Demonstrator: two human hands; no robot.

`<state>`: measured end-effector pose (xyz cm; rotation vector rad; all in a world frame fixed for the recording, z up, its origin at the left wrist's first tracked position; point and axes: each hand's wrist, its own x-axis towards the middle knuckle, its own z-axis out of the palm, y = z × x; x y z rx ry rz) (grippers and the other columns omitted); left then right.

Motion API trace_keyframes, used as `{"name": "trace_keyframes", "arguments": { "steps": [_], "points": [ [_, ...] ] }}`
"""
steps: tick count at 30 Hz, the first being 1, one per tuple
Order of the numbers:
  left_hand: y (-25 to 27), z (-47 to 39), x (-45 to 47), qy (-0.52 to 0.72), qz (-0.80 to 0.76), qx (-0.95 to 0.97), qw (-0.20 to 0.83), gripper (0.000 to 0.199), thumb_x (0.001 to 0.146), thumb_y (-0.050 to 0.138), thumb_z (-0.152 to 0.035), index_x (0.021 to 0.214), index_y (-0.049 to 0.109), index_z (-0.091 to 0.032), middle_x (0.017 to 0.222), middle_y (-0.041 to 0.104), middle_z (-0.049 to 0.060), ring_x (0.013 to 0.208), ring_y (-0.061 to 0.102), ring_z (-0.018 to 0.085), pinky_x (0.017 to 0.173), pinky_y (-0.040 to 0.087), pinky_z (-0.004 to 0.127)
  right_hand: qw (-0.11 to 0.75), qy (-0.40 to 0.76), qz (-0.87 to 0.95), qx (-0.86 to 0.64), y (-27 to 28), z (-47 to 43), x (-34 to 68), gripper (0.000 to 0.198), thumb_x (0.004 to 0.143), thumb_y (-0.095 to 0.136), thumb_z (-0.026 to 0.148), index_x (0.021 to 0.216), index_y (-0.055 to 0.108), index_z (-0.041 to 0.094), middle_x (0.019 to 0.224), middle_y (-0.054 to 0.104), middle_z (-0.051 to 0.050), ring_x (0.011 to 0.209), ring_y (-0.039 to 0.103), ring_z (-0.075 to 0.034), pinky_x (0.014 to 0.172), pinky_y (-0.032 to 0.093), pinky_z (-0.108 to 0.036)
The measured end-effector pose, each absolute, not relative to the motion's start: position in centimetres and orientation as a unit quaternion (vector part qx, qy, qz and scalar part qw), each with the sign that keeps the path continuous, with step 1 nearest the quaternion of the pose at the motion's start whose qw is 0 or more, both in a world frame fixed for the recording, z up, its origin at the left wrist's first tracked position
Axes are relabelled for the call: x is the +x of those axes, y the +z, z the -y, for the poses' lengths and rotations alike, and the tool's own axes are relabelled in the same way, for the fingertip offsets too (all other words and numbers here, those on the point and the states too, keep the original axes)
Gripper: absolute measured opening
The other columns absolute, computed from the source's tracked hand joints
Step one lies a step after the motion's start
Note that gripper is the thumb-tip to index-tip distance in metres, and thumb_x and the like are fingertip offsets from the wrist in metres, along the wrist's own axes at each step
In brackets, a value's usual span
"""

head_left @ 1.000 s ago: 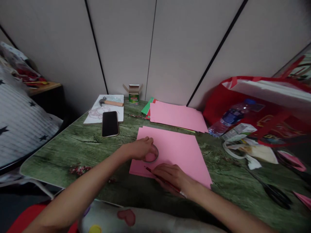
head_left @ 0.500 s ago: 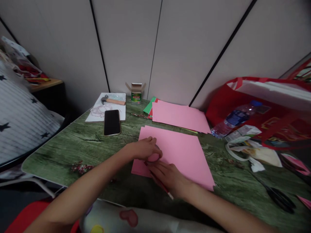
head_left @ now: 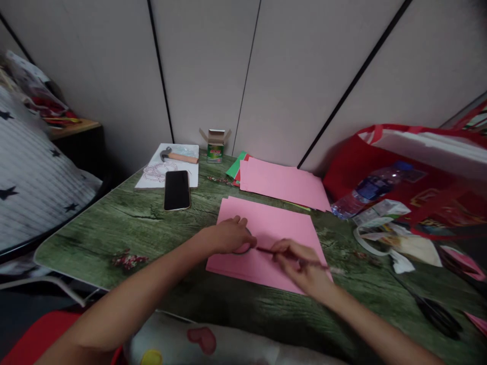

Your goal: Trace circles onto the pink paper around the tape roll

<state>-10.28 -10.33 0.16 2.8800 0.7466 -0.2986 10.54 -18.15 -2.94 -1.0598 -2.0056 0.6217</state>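
Note:
Pink paper sheets (head_left: 283, 228) lie stacked on the green wood-patterned table in front of me. On the left part of the top sheet, my left hand (head_left: 231, 236) holds down a round, thin-rimmed ring (head_left: 242, 249), with pink showing inside it. The palm and fingers hide part of the ring. My right hand (head_left: 300, 263) is closed around a slim dark-red pencil (head_left: 266, 250), slightly blurred. Its tip points left, close to the ring's right edge and my left fingertips.
A phone (head_left: 177, 190), a hammer (head_left: 178, 156) on white paper and a small open box (head_left: 215, 147) stand behind on the left. More pink sheets (head_left: 283, 182) lie at the back. On the right are a plastic bottle (head_left: 371, 188), a red bag (head_left: 426, 172) and scissors (head_left: 437, 314).
My right hand has swung the pencil from the ring's near side round to its right side, moving up and right across the sheet. My left hand stays on the ring.

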Motion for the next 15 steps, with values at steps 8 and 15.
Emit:
{"name": "trace_keyframes", "arguments": {
  "steps": [8,15],
  "points": [
    [-1.1,12.0,-9.3,-0.093,-0.277,0.956,0.000,0.024,0.086,0.040,-0.006,0.099,0.057,-0.016,0.091,0.059,0.012,0.085,0.054,0.023,0.073,0.044,0.035,0.464,0.472,0.599,-0.451,-0.8,8.1,8.9,0.035,0.074,0.066,0.049,0.085,0.057,0.017,0.076,0.064,-0.002,0.073,0.066,-0.016,0.070,0.059,-0.034],
    [-1.1,13.3,-7.6,-0.174,-0.341,0.924,0.000,0.038,0.076,0.058,-0.010,0.113,0.053,-0.015,0.101,0.058,0.019,0.095,0.056,0.037,0.070,0.046,0.044,0.229,0.548,0.723,-0.353,-1.4,5.8,0.9,0.003,0.087,0.051,0.018,0.089,0.050,0.018,0.078,0.066,-0.001,0.072,0.065,-0.013,0.068,0.055,-0.028]
  ]
}}
